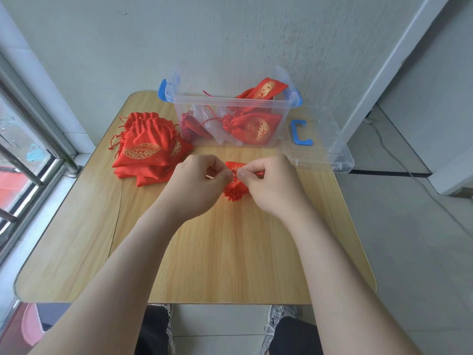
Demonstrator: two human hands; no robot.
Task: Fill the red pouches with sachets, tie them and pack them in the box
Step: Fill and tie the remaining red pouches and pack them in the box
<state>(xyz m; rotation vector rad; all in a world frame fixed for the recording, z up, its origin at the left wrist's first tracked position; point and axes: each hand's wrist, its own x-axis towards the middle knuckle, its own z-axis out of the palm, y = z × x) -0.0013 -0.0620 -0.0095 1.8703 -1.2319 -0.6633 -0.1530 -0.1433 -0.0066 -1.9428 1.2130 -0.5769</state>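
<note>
1 view only, from a wide-angle camera on the person's head. It sits above the near edge of the worktop [230,265] and faces forward and down, steeply enough that the person's shoes [281,313] show below that edge. The forearms [122,265] run up from the bottom corners, close to the lens. All 4 corners of the worktop fit in frame. The wall [230,34] rises behind the far edge, a window [23,149] lines the left edge, and floor [409,239] lies off the right edge.

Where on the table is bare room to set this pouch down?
Free: the near half of the table, beside the forearms, and the strip right of the right hand. Crowded: the far edge, with pouch stack, box and lid.
</note>
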